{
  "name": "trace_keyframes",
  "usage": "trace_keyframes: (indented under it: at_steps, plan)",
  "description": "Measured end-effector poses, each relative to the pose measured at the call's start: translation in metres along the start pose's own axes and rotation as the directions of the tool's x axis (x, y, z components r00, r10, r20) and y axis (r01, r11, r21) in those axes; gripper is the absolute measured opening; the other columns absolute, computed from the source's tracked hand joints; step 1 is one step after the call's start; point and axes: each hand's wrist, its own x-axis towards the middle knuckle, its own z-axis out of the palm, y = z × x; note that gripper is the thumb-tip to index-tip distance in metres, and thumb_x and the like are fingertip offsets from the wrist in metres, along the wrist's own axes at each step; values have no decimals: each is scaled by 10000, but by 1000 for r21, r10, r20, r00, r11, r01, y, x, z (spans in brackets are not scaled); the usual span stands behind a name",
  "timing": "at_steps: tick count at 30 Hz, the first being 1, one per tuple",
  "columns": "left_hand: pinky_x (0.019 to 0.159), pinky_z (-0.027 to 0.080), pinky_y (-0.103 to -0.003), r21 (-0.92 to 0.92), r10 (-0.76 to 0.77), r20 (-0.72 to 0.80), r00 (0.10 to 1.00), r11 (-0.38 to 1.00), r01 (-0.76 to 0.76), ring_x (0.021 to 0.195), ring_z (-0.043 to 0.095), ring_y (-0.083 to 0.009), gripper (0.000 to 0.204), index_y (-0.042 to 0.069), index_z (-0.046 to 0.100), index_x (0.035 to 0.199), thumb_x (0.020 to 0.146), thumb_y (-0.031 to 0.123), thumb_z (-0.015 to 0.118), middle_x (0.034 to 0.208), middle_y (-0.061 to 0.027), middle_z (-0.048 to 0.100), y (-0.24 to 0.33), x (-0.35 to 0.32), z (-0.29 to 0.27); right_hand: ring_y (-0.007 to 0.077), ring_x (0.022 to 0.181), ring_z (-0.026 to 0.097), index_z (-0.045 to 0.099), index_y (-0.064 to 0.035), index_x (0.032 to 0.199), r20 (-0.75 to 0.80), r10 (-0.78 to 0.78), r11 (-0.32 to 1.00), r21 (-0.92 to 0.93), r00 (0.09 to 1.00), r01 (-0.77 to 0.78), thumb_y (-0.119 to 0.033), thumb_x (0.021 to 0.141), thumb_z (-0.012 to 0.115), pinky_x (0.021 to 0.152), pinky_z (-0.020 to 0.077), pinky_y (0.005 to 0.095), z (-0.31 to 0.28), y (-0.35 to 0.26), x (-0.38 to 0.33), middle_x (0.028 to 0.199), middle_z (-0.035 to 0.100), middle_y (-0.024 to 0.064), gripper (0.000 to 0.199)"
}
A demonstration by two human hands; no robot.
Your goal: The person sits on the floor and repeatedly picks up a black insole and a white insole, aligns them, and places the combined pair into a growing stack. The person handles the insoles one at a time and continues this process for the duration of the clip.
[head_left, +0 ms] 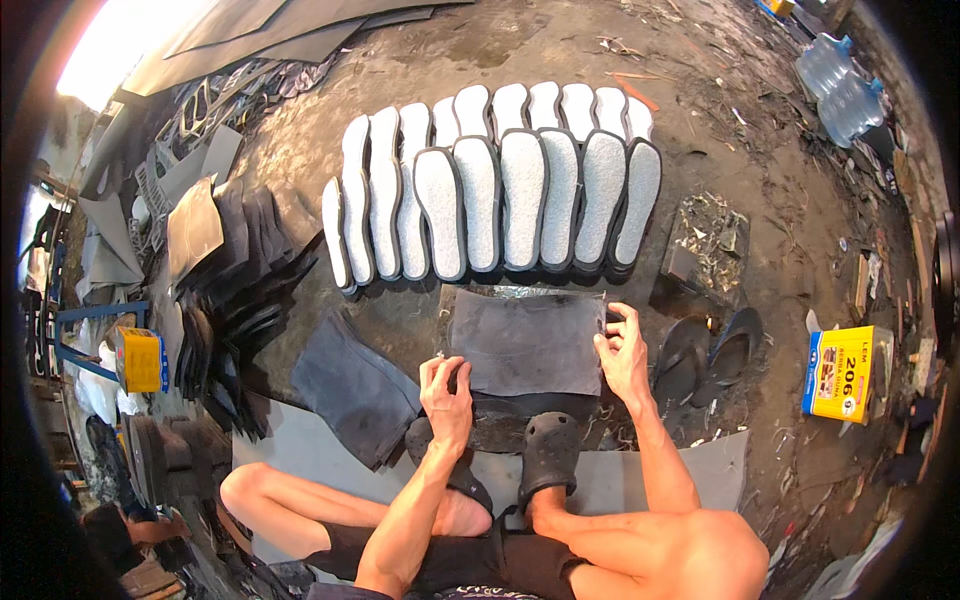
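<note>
A dark grey rectangular rubber-like sheet (525, 345) lies in front of me on a low dark block (500, 430). At its left edge my left hand (446, 400) is closed, fingers curled together; what they hold, if anything, is hidden. My right hand (624, 352) grips the sheet's right edge between thumb and fingers. Left of the block rests a stack of similar dark sheets (355, 385). Beyond the sheet stand two rows of sole-shaped pieces (522, 200), white and fuzzy on top with black rims, leaning on one another.
A pair of dark flip-flops (705, 355) and a debris-covered block (708, 245) sit to the right, near a yellow tin (848, 375). Piled sheets (240, 240) and another yellow container (142, 360) are at left. Clear plastic bottles (840, 90) lie far right. My dark clogs (550, 450) flank the block.
</note>
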Motion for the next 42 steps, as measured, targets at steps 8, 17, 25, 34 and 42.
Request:
trace_keyframes:
  at_steps: [8,17,25,34,42]
  plan:
    - [708,553,-339,-97,-172,175,969,977,191,804,652,-185,327,3,693,1256,983,103,841,1047,-104,687,-3,6,-24,181,807,733,534,-90,1521,16,59,998,-6,998,-59,-89,1013,757,744,608,369,-8,0,-10,1036,736,120,556]
    - [962,578,-428,-74,-109,18,994,991,110,1109,701,-307,671,-60,654,1350,903,356,931,1237,-192,699,6,134,21,183,822,713,638,-41,1433,21,96,982,-164,995,-91,-272,1091,707,777,590,370,-36,-20,-12,1010,767,106,419]
    - [1090,498,-499,97,-203,106,973,976,193,1224,597,-380,945,-69,551,1455,779,421,994,1240,-210,611,-9,189,62,169,830,723,695,-19,1340,60,108,993,-44,992,-105,-198,1072,726,760,592,344,-27,-17,-20,1004,788,113,324]
    - [1023,561,-467,70,-234,16,972,970,232,1137,720,-381,792,-95,643,1319,742,367,926,1222,-274,731,7,201,38,369,1457,550,670,-17,1401,267,-538,759,-259,800,597,-156,984,747,1223,449,506,53,-94,48,1556,591,191,446]
    - [846,566,-359,-189,-68,-231,971,982,24,868,679,-209,561,-47,668,1280,853,245,883,1042,-126,715,27,244,-33,402,1540,470,585,-10,1495,474,-628,416,-467,618,780,-211,957,789,1272,391,549,145,-73,118,1611,532,216,609]
